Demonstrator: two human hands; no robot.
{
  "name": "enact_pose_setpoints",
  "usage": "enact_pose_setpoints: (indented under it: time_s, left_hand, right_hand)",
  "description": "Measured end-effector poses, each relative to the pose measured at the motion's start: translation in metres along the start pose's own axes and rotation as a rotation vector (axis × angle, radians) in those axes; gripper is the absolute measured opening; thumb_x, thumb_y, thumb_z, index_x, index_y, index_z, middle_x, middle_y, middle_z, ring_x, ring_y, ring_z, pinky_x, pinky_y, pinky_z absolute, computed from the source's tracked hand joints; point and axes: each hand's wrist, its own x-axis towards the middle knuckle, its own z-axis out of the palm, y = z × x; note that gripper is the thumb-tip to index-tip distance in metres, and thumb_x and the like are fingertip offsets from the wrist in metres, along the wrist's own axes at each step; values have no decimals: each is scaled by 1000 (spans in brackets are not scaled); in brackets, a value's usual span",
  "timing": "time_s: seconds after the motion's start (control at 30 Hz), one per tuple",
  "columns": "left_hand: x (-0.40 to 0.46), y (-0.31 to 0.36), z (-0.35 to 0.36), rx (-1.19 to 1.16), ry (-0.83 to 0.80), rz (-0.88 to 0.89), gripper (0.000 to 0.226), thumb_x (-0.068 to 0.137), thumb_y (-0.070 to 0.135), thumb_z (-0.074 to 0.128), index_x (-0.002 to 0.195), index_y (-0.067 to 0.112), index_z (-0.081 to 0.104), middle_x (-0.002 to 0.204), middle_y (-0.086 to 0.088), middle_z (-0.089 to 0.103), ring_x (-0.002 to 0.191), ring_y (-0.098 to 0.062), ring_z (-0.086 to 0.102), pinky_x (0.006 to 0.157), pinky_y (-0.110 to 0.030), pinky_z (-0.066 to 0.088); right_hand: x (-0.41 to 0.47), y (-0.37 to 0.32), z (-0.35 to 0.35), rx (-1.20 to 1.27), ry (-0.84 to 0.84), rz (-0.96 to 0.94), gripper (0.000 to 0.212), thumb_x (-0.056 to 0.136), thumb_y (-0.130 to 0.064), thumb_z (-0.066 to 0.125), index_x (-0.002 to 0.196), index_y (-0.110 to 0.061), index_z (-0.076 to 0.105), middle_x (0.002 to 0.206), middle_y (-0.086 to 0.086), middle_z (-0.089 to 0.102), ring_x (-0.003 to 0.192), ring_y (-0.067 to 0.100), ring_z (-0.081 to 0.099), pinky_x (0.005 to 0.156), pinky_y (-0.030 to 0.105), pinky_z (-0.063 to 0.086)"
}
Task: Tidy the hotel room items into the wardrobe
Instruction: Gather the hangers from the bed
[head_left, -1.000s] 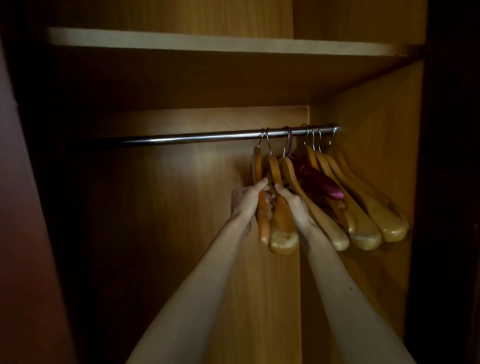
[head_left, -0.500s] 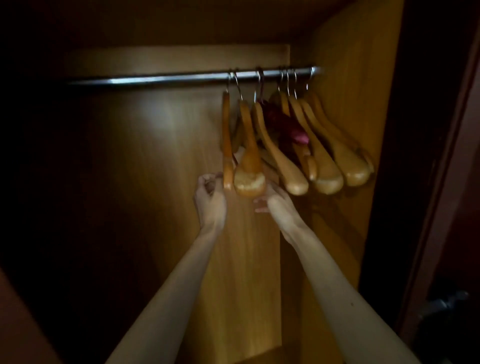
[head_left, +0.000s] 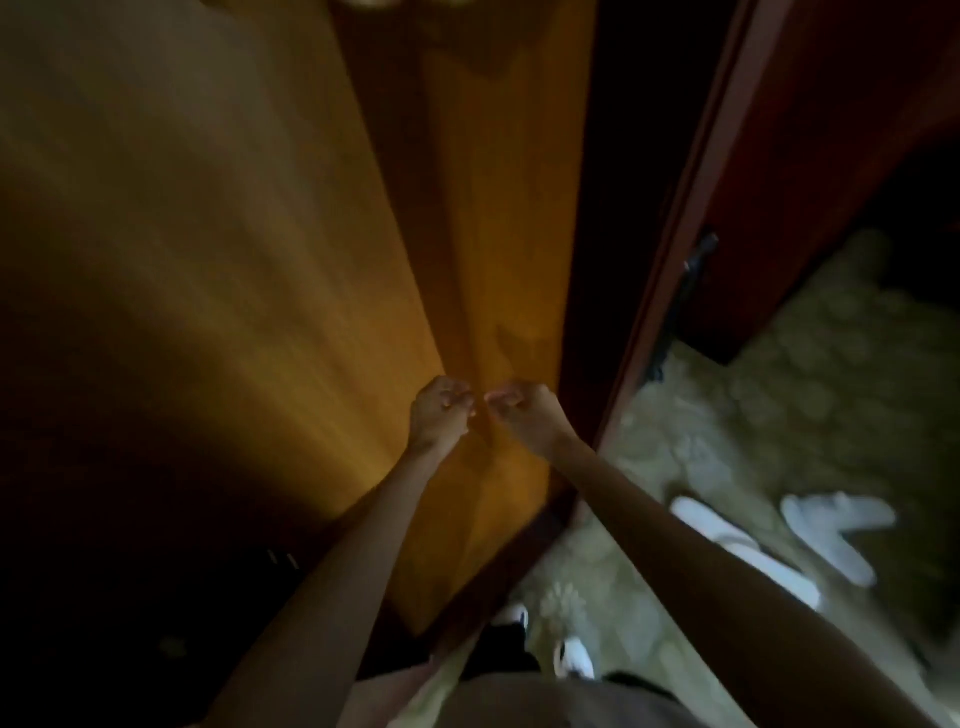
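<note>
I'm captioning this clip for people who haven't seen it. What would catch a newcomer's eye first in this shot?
Two bare hands, the left hand and the right hand, meet with curled fingers, holding nothing visible, in front of the glowing orange-brown wooden wardrobe wall. To the right, a pair of white slippers stands out on the pale patterned carpet.

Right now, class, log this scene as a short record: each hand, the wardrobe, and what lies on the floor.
left hand: fingers curled, holds nothing visible
right hand: fingers curled, holds nothing visible, close beside the left hand
wardrobe: open, wooden inside, dim
floor: patterned carpet, right of the wardrobe
on carpet: white slippers, blurred
</note>
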Motion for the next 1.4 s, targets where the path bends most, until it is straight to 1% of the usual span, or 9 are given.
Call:
enact_pose_setpoints:
  time_s: [0.13,0.3,0.43,0.57,0.73,0.8,1.03,1.2,1.4]
  left_hand:
    - [7,-45,56,184,-275,-108,12,99,11,57,108,6,63,75,-4,63,54,-11,53,39,-14,39]
    - [4,-98,112,510,-647,-126,13,97,13,56,95,7,68,67,-2,65,42,-10,51,39,-19,38]
    - [-17,-126,151,742,-913,-61,15,96,13,56,89,10,68,71,-4,68,49,-14,54,39,-16,39]
    - [-45,-155,193,968,-1141,29,15,96,9,55,94,4,69,73,-8,67,41,-7,54,36,-13,39]
    - [-105,-185,248,1305,-1418,181,14,95,15,58,89,12,70,69,0,69,50,-10,60,45,-18,43]
    - [-138,-192,269,1422,-1532,243,14,95,15,57,89,13,70,71,0,71,55,-13,61,48,-20,44]
    - [-289,-205,352,1694,-1804,576,17,99,13,54,93,10,70,77,-6,71,60,-16,61,51,-25,49]
    - [-389,-194,420,1664,-1866,747,19,101,14,53,97,8,71,80,-6,71,59,-13,61,45,-20,44]
    - [-446,-172,496,1570,-1814,756,18,99,12,53,94,8,70,76,-7,70,57,-14,60,45,-21,45]
  right_hand:
    - [-21,79,5,14,75,266,17,92,-17,63,102,-13,75,107,3,73,97,12,65,75,21,43]
    - [-71,177,27,107,188,646,16,86,-21,61,82,-17,76,91,12,75,90,28,70,80,36,56]
    - [-139,234,64,280,323,949,20,85,-22,59,76,-12,74,83,12,74,83,28,70,74,35,57]
    - [-212,274,110,479,440,1148,23,82,-30,60,79,-12,73,80,12,72,80,29,69,76,38,57]
    - [-307,283,165,813,742,1364,19,86,-21,58,80,-12,73,74,9,70,63,21,62,58,27,49]
    - [-346,282,189,940,882,1421,21,88,-21,57,77,-12,73,71,6,69,63,20,62,61,28,51]
    - [-469,274,265,1395,1355,1571,19,95,-19,58,97,-4,70,84,8,71,67,18,62,65,32,53]
    - [-531,294,259,1501,1424,1550,23,95,-20,60,100,0,71,82,9,72,65,19,63,62,31,53]
    - [-592,366,129,1300,1419,1389,18,97,-19,56,97,-8,70,85,6,71,69,16,64,66,30,56]
